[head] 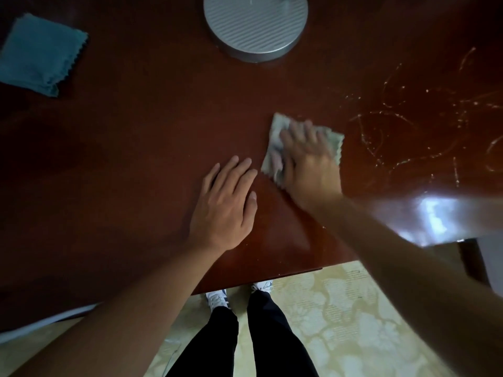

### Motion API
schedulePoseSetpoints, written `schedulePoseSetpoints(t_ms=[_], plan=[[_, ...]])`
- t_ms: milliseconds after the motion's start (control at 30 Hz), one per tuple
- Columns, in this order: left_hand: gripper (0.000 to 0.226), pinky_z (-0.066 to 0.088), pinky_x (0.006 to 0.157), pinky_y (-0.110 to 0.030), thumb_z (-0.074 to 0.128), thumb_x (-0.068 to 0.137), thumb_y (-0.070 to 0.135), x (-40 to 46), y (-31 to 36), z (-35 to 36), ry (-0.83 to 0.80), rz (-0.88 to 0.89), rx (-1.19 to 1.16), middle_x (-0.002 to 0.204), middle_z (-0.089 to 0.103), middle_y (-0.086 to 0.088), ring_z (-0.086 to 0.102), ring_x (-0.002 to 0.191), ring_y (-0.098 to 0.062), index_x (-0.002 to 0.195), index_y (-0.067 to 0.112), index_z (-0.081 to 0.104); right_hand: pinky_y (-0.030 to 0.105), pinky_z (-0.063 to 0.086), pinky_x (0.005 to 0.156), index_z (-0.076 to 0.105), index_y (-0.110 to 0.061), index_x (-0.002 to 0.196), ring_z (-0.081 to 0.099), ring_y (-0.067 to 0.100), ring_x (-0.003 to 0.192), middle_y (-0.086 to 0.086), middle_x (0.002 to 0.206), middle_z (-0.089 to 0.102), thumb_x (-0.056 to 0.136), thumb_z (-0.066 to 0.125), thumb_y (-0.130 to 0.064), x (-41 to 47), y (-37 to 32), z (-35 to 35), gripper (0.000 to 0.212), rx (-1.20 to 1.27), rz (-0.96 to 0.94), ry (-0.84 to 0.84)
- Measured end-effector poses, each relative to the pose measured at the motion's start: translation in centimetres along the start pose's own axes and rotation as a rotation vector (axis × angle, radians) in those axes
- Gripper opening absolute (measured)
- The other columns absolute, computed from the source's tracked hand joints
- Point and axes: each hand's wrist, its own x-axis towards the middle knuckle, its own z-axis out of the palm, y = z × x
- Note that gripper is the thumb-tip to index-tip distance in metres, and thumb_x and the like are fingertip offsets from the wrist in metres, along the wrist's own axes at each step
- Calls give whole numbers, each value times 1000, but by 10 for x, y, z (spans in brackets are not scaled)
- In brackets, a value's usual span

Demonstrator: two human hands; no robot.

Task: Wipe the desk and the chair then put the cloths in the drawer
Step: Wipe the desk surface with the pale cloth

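A dark red-brown wooden desk (122, 164) fills most of the view. My right hand (307, 161) lies flat on a grey-green cloth (277, 126), fingers spread, pressing it onto the desk; the hand is blurred. My left hand (226, 205) rests flat on the desk just left of that cloth, fingers straight, holding nothing. A folded blue cloth (40, 55) lies at the desk's far left. Pale streaks and specks (408, 126) mark the desk to the right of the grey-green cloth. No chair or drawer is recognisable.
A round ribbed metal lamp base (255, 25) stands at the back middle of the desk. The desk's front edge (258, 278) runs just above my shoes. Below it lies a pale patterned floor (340, 322). A bright glare sits at the right.
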Motion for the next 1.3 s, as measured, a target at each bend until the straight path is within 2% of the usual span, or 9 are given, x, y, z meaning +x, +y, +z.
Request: schedulePoseSetpoints(t_ms=[100, 333, 500, 667, 833, 933, 1033, 1200, 1300], plan=[[41, 28, 118, -47, 44, 99, 26, 0, -1, 0, -7, -4, 6, 145, 54, -7, 41, 142, -24, 134, 10, 59, 52, 30, 116, 58, -5, 133, 42, 39, 136, 15, 141, 54, 99, 48, -18, -19, 4, -6, 38, 27, -121, -69], [41, 25, 120, -44, 45, 98, 26, -1, 0, -1, -10, -2, 6, 146, 53, -6, 41, 142, -23, 133, 10, 60, 53, 31, 114, 57, -3, 132, 42, 43, 135, 17, 139, 55, 98, 39, -18, 39, 21, -11, 41, -9, 10, -53], [42, 24, 120, -44, 45, 99, 28, 0, 1, -3, -42, -12, 12, 148, 51, -5, 37, 144, -22, 135, 11, 58, 52, 26, 117, 58, -3, 133, 39, 41, 138, 17, 142, 52, 101, 41, -20, -14, 8, -6, 40, 74, -67, -31], [44, 24, 120, -41, 46, 95, 32, 2, -4, -11, -62, -41, -92, 145, 53, -4, 39, 142, -20, 133, 12, 58, 52, 24, 118, 55, -6, 137, 35, 41, 140, 15, 145, 50, 101, 45, -19, 27, 19, -6, 40, 44, -124, -103], [37, 35, 107, -37, 50, 93, 22, -13, -31, -32, 56, -168, 12, 132, 62, -9, 54, 127, -26, 124, 7, 63, 56, 24, 115, 51, -1, 137, 35, 44, 139, 20, 143, 50, 97, 45, -21, 17, -33, 14, 45, 18, -194, -33], [41, 33, 108, -42, 48, 93, 21, -41, -64, -43, 113, -288, 168, 136, 59, -13, 52, 128, -30, 127, 2, 62, 54, 26, 116, 53, -2, 137, 36, 40, 140, 17, 145, 49, 96, 47, -21, -33, -71, 19, 45, 99, -368, -76], [48, 31, 114, -45, 44, 96, 21, -68, -76, -40, 106, -273, 217, 145, 51, -20, 46, 135, -34, 134, -6, 56, 54, 29, 115, 55, -2, 136, 39, 38, 139, 17, 145, 49, 96, 47, -22, -20, -78, 22, 45, 85, -449, -112], [50, 21, 123, -40, 37, 100, 19, -71, -75, -35, 75, -276, 125, 151, 42, -24, 34, 144, -33, 140, -10, 46, 54, 23, 116, 47, -3, 141, 32, 41, 142, 17, 149, 44, 100, 30, -29, 67, -89, 33, 52, 19, -376, -159], [50, 22, 123, -41, 37, 99, 18, -72, -76, -33, 87, -283, 101, 150, 42, -25, 35, 144, -33, 139, -11, 47, 55, 23, 117, 49, -3, 140, 33, 41, 142, 17, 148, 46, 100, 30, -30, 54, -107, 34, 52, 50, -367, -144]])
